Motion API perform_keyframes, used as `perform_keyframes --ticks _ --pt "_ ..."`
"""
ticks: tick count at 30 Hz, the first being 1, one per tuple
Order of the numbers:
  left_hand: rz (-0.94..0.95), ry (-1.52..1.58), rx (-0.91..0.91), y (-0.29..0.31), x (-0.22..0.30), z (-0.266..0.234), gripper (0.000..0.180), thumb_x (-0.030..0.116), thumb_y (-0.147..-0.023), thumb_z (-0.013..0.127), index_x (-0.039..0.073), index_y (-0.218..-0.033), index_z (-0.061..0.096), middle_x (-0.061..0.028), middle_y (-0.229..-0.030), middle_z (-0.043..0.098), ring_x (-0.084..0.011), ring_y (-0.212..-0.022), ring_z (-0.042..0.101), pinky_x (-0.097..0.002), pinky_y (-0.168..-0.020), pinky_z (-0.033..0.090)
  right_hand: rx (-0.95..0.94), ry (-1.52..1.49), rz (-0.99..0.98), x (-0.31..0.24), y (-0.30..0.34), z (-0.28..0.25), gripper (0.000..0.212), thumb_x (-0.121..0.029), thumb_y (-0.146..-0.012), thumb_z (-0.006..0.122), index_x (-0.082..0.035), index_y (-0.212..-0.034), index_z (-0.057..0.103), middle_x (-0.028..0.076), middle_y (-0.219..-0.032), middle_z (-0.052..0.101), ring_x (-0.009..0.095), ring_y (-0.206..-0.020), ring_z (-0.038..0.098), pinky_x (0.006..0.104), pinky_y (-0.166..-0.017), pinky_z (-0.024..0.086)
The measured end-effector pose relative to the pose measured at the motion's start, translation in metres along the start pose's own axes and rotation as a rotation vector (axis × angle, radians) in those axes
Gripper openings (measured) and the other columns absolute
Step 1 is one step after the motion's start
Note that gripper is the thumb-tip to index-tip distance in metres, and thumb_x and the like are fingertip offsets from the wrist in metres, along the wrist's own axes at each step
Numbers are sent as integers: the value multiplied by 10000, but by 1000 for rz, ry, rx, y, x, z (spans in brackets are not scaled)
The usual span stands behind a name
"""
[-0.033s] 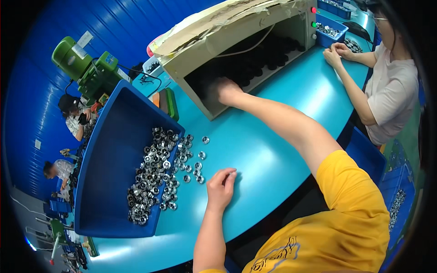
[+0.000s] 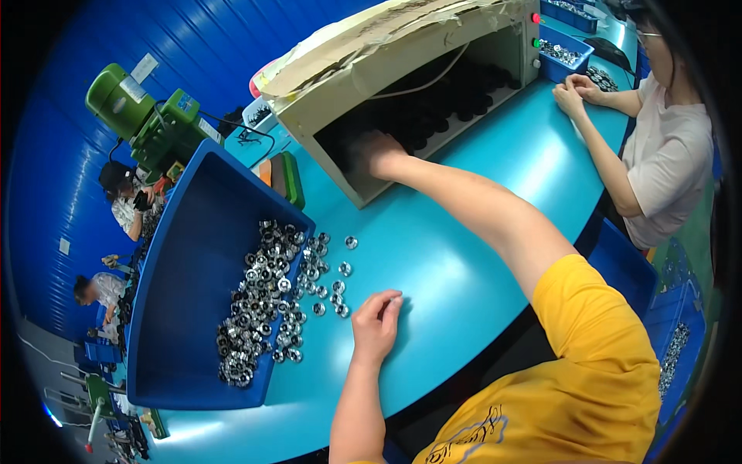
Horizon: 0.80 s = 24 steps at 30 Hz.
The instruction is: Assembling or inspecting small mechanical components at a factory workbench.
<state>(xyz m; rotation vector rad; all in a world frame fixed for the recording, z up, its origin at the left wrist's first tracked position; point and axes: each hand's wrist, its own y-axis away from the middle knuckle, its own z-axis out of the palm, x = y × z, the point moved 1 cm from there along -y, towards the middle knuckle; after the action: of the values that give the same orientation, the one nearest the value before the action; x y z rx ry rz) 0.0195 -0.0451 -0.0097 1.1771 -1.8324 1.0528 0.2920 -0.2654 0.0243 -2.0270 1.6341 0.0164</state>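
Note:
My left hand (image 2: 374,326) rests at the near part of the turquoise table, fingers curled in and thumb tip against the index finger. Whatever it pinches, if anything, cannot be made out. My right hand (image 2: 386,157) reaches into the left end of an open-fronted, cream box (image 2: 328,143) with a ragged, taped top. Shadow and blur hide its fingers. Dark round parts (image 2: 456,97) lie in rows inside the box. Left of my left hand, many shiny metal ring-like parts (image 2: 267,286) spill from a tipped blue bin (image 2: 182,271) onto the table.
A green machine (image 2: 135,108) stands behind the bin, and a green-and-orange block (image 2: 287,179) lies beside it. At the right a co-worker (image 2: 665,147) sits with both hands together over the table. Another blue bin (image 2: 560,66) of metal parts stands beyond the box.

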Motion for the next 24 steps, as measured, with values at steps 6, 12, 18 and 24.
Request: perform_keyframes --ticks 6,12,18,24 --pt "-106 102 -53 -5 -1 -7 121 84 -937 720 7 -1030 724 -15 -873 688 -69 -744 592 -220 -660 480 -103 136 -12 6 -70 45 497 -446 -898 601 -195 -1327 624 143 -1354 583 368 -1275 516 513 -1037 436" --pt "-83 44 -76 -9 4 -10 107 50 -921 719 7 -1018 726 -46 -868 686 -95 -733 607 -236 -651 488 -39 170 89 17 -90 58 509 -449 -932 550 -98 -1292 629 198 -1389 537 395 -1307 477 532 -1075 379" --pt "-11 -34 -90 -13 8 -8 111 62 -915 718 25 -1019 720 -69 -770 638 -154 -638 596 -274 -583 478 372 510 211 45 -118 75 714 -442 -873 652 -23 -1425 482 252 -1451 469 420 -1404 390 571 -1137 298" --pt "-1 -31 -124 -15 11 -8 114 70 -905 728 39 -1015 724 -61 -763 627 -140 -591 554 -269 -550 459 519 291 139 60 -157 86 736 -372 -841 688 -47 -1460 458 255 -1503 410 421 -1413 382 556 -1147 313"
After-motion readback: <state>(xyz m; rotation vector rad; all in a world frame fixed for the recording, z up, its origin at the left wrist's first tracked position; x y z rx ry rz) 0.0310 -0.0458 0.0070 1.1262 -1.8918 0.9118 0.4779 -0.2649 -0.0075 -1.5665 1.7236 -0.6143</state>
